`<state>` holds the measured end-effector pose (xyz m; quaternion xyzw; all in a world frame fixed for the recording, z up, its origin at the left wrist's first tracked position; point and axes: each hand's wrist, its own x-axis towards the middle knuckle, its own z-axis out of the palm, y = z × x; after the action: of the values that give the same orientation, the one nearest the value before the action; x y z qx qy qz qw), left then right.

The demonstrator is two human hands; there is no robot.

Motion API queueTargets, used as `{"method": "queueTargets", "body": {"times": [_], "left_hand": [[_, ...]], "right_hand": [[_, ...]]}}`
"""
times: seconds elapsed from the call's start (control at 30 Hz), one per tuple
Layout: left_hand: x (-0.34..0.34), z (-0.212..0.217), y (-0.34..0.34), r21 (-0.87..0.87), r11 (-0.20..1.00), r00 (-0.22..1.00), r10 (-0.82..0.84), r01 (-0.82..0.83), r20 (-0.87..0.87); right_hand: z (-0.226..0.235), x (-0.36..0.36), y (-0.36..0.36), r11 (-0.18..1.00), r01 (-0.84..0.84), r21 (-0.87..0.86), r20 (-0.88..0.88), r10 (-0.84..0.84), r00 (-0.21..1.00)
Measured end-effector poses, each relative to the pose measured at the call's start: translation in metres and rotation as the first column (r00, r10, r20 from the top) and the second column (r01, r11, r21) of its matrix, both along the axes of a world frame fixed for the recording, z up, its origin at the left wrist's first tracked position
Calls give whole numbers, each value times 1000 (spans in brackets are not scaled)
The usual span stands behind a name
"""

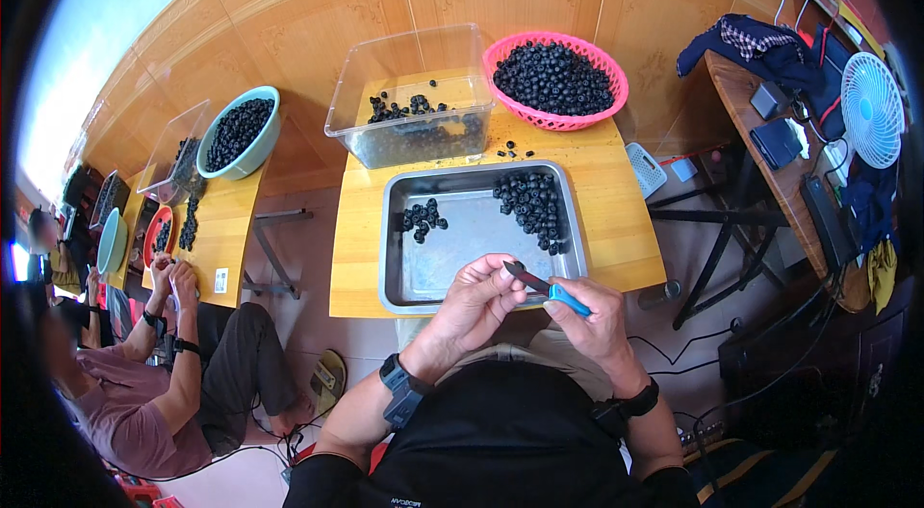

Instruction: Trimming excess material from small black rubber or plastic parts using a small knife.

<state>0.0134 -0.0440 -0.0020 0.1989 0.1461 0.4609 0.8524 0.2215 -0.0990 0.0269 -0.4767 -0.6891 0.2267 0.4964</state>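
Observation:
In front of my body, above the near edge of the metal tray [423,289], both my hands work close together. My right hand [595,316] is closed round the blue handle of a small knife [568,299], its dark blade pointing left. Between the thumb and fingertips of my left hand [474,304] is a small black round piece [513,267], partly hidden by the fingers and touching or nearly touching the blade. Inside the tray lie a smaller pile of black round pieces [422,217] on the left and a larger pile [535,208] on the right.
Behind the tray stand a clear plastic bin [409,154] and a pink basket [553,123] heaped with black pieces. At left, another person [135,402] works at a second wooden table [226,248] with a green basin [274,128]. A side table [760,138] with a white fan [872,109] stands right.

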Motion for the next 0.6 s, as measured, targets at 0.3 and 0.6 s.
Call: {"method": "queueTargets", "body": {"times": [0.3, 0.6], "left_hand": [[-6, -1, 0, 46, 999, 999, 2, -4, 36], [-9, 25, -12, 113, 993, 999, 24, -21, -23]], "right_hand": [[2, -6, 2, 1000, -3, -4, -44, 2, 999], [-5, 6, 8, 974, 160, -161, -146, -184, 972]]}}
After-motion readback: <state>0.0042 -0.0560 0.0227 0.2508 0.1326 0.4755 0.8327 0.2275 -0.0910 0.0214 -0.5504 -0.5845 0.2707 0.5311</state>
